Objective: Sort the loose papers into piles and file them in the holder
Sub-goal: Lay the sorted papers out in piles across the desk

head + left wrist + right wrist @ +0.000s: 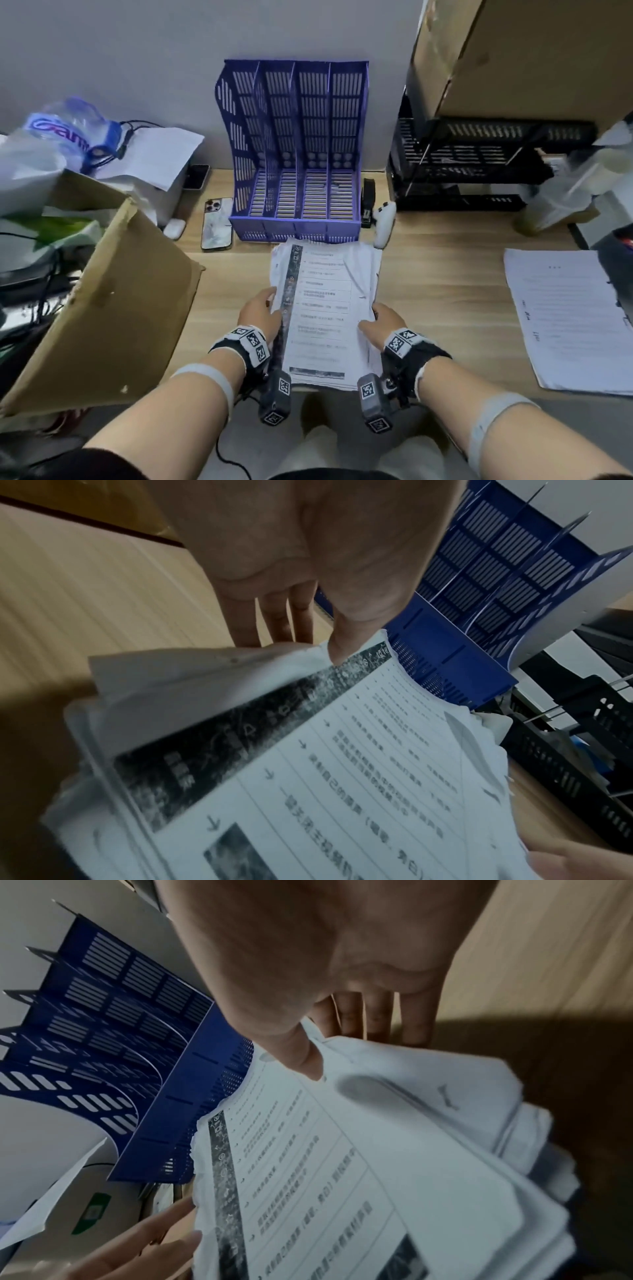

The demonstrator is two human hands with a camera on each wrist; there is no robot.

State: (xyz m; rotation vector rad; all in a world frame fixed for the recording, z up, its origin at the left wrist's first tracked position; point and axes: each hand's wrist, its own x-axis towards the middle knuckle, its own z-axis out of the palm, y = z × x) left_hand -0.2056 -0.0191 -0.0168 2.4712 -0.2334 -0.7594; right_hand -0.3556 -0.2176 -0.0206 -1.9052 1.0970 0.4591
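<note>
A thick stack of printed papers (325, 315) is held just above the wooden desk, its far edge close to the front of the blue slotted holder (298, 154). My left hand (265, 303) grips the stack's left edge, thumb (342, 647) on the top sheet and fingers (274, 620) underneath. My right hand (375, 320) grips the right edge the same way, thumb (304, 1058) on top and fingers (377, 1015) below. The sheets (342, 777) are unevenly aligned, with some left edges curled up. The holder's (137, 1015) several upright slots look empty. A second paper pile (568, 322) lies flat at the right.
A cardboard box flap (113, 301) leans in at the left. A phone (217, 224) and earbud case (174, 228) lie left of the holder; a stapler (368, 202) and white controller (385, 219) lie to its right. Black stacked trays (472, 164) stand behind under a carton (513, 58).
</note>
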